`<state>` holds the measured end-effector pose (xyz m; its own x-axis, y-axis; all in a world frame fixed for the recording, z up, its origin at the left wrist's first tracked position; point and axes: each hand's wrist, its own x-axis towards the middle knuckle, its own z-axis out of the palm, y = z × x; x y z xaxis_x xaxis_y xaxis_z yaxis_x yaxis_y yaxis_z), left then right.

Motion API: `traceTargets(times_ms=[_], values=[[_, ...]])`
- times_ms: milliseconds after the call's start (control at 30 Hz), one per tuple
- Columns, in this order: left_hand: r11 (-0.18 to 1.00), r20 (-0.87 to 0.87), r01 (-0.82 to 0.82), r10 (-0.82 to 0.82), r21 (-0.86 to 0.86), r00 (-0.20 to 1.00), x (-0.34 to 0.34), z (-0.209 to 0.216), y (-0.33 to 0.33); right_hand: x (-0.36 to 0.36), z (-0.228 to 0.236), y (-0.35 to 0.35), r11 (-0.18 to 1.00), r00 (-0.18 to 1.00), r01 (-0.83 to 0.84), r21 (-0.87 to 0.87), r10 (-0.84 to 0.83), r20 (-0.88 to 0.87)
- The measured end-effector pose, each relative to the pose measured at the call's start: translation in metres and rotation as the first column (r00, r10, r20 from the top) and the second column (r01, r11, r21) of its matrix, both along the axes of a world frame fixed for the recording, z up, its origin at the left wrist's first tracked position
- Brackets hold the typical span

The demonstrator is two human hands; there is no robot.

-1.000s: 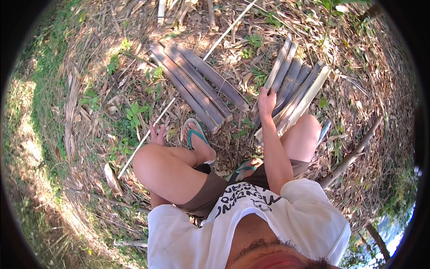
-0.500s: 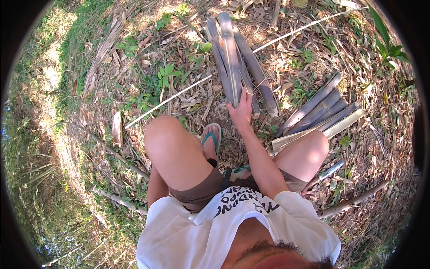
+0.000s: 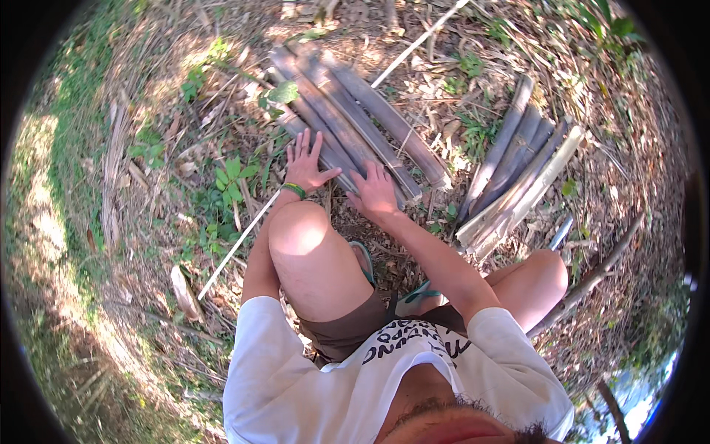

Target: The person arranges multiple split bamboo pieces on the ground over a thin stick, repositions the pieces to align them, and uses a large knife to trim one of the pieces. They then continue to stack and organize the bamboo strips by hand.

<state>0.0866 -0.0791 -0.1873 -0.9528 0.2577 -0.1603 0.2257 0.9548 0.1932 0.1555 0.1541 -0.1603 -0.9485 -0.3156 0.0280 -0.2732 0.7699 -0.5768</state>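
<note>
Several dark, split bamboo lengths (image 3: 384, 111) lie side by side in front of me, slanting from far left to near right. My left hand (image 3: 310, 164), with a green band at the wrist, is spread flat over the leftmost lengths, fingers apart. At the near end of the middle pieces, my right hand (image 3: 376, 194) has its thumb and curled fingers round a bamboo length. A thin pale strip (image 3: 248, 240) passes beneath the bundle and sticks out at both sides.
A second bamboo pile (image 3: 518, 166) lies to the right, with pale pieces at its near edge. Beyond my right knee is a long branch (image 3: 599, 274). Dry leaves, twigs and small green plants (image 3: 231, 177) cover the ground. My bent knees flank my arms.
My left hand has come up from beside my left leg onto the bamboo. My right hand has shifted left and nearer. The lengths now lie more spread out and slanted.
</note>
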Motion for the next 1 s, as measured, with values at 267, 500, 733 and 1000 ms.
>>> traceTargets(times_ms=[267, 500, 733, 1000], values=[[0.916, 0.022, -0.097, 0.096, 0.39, 0.995, -0.003, -0.028, 0.02, -0.056, -0.029, 0.227, 0.634, 0.61, 0.695, 0.34, -0.77, 0.188], [0.57, 0.223, -0.599, 0.594, 0.562, 0.773, 0.007, -0.043, 0.049, -0.037, -0.082, 0.262, 0.516, 0.525, 0.691, 0.506, -0.84, 0.138], [0.397, 0.046, -0.5, 0.746, 0.77, 0.664, -0.006, -0.074, 0.046, -0.049, -0.069, 0.246, 0.449, 0.488, 0.775, 0.445, -0.872, 0.03], [0.406, 0.005, -0.52, 0.784, 0.751, 0.62, -0.041, -0.059, 0.059, -0.044, -0.028, 0.244, 0.577, 0.579, 0.811, -0.099, -0.815, -0.007]])
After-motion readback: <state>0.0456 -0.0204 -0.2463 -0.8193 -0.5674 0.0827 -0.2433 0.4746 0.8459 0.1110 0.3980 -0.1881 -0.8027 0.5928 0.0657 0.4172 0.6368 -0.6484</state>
